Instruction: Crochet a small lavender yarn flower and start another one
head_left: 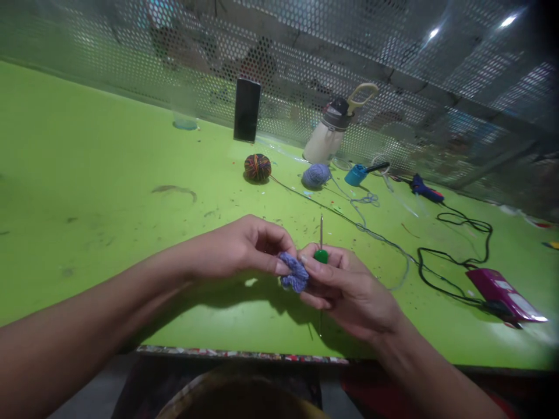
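Note:
Between my two hands, above the green table, is a small purple crocheted piece (pixel 295 273) with a ruffled edge. My left hand (pixel 244 247) pinches its left side between thumb and fingers. Thumb and fingertips of my right hand (pixel 349 285) grip the right side. A crochet hook (pixel 321 256) with a green grip also sits in my right hand, its metal shaft pointing away from me. Farther back lie a purple yarn ball (pixel 316 175) with loose strands and a dark multicoloured yarn ball (pixel 257 168).
A phone (pixel 247 110) leans on the perforated metal panel (pixel 297 64), near a white bottle (pixel 325 139). To the right are a small blue container (pixel 356 174), a blue glue gun (pixel 427 190), a black cord (pixel 454 256) and a magenta box (pixel 502 291). The green table (pixel 109 174) extends left.

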### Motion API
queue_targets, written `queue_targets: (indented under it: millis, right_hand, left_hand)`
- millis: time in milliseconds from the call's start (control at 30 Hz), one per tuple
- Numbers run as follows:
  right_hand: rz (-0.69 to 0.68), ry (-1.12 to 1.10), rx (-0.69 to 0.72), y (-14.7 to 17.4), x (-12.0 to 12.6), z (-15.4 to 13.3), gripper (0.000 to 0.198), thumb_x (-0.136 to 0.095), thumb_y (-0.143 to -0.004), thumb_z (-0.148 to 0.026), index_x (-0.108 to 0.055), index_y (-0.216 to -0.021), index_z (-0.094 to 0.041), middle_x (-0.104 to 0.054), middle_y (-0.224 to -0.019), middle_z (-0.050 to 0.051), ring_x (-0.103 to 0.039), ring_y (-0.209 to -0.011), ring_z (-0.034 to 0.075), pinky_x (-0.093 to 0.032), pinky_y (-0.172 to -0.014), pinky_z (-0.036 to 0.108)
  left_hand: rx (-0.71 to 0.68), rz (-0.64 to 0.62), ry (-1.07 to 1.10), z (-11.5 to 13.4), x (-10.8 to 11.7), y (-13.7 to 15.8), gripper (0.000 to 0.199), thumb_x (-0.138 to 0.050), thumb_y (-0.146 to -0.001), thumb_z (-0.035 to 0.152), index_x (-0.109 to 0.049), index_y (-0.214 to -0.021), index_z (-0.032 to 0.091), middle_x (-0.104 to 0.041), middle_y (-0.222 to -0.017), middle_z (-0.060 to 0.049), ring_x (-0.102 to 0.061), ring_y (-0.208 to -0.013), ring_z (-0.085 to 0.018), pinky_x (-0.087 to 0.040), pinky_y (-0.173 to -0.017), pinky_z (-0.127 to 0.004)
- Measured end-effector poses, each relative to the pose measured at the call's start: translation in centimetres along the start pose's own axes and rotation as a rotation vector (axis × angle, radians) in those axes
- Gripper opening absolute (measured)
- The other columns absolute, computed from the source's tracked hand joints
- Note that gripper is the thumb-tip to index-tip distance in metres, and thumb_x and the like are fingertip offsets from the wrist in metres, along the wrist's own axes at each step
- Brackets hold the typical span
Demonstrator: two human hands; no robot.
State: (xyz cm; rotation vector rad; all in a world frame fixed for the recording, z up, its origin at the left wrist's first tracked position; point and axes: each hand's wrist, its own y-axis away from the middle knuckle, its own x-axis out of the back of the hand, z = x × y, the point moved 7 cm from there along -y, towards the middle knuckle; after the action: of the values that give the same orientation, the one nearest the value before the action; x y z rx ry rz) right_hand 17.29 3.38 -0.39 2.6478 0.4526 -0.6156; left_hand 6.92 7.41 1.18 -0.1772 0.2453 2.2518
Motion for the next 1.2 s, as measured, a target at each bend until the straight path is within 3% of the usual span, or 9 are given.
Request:
queue_targets:
  millis: [233,467,667,833,933,1067,1200]
  right_hand:
    - [-0.107,0.011,-0.104,-0.1,0.2,0.3,0.02,-0.073,-0.08,-0.024,-0.058,-0.07,-0.014,-0.03,-0.048,-0.011,-0.016,-0.04,0.002,-0.022,-0.04,0.015]
    - [-0.072,0.093,-0.057,-0.8,1.1,-0.5,0.018,-0.075,-0.076,-0.025,-0.061,-0.074,-0.014,-0.036,-0.049,-0.009,-0.021,-0.041,0.002,-0.025,-0.04,0.015]
    - [-0.096,0.146,0.029,-0.9,1.3,-1.2,0.019,-0.074,-0.078,-0.027,-0.059,-0.079,-0.015,-0.036,-0.05,-0.01,-0.022,-0.041,0.003,-0.025,-0.042,0.016]
    - [-0.1,0.145,0.104,-1.2,1.3,-1.5,0.018,-0.07,-0.083,-0.028,-0.057,-0.082,-0.016,-0.042,-0.053,-0.009,-0.021,-0.041,0.002,-0.022,-0.041,0.017]
    - [-0.011,0.245,0.138,-1.5,1.8,-1.8,0.021,-0.07,-0.083,-0.033,-0.059,-0.084,-0.015,-0.044,-0.055,-0.007,-0.023,-0.042,0.003,-0.018,-0.041,0.018]
    - [0.076,0.373,0.222,-1.9,1.9,-2.8,0.029,-0.074,-0.078,-0.038,-0.06,-0.078,-0.012,-0.043,-0.056,-0.006,-0.028,-0.046,0.004,-0.017,-0.042,0.02]
    - [0.052,0.332,0.167,-2.4,1.5,-2.2,0.032,-0.08,-0.07,-0.036,-0.057,-0.072,-0.014,-0.044,-0.051,-0.007,-0.03,-0.044,0.004,-0.018,-0.042,0.02]
  left_hand:
    - [0.042,-0.043,-0.037,-0.1,0.3,0.1,0.002,-0.069,-0.071,0.015,-0.07,-0.073,0.016,-0.064,-0.069,0.0,-0.055,-0.066,-0.014,-0.039,-0.066,-0.026]
    - [0.048,-0.069,0.09,-0.8,0.2,0.1,0.009,-0.072,-0.073,0.018,-0.071,-0.082,0.016,-0.066,-0.078,-0.001,-0.057,-0.072,-0.013,-0.041,-0.072,-0.026]
    - [0.073,0.037,0.256,-1.1,0.2,0.1,0.011,-0.072,-0.076,0.024,-0.07,-0.081,0.013,-0.064,-0.078,-0.001,-0.055,-0.073,-0.012,-0.04,-0.07,-0.025]
    - [-0.002,0.178,0.182,-1.1,1.2,-0.1,0.016,-0.074,-0.074,0.018,-0.069,-0.089,0.016,-0.068,-0.086,-0.001,-0.058,-0.075,-0.011,-0.041,-0.074,-0.026]
    - [-0.051,0.25,0.055,-0.9,1.9,-0.3,0.021,-0.074,-0.073,0.016,-0.068,-0.094,0.015,-0.069,-0.084,-0.003,-0.061,-0.077,-0.014,-0.043,-0.077,-0.029]
    - [-0.09,0.244,0.017,-0.8,1.8,-0.6,0.029,-0.075,-0.069,0.012,-0.061,-0.094,0.015,-0.067,-0.076,-0.001,-0.062,-0.073,-0.014,-0.045,-0.074,-0.03]
    - [-0.11,0.21,-0.029,-0.7,1.6,-0.8,0.03,-0.077,-0.065,0.011,-0.06,-0.09,0.015,-0.067,-0.073,0.0,-0.061,-0.071,-0.014,-0.045,-0.072,-0.029]
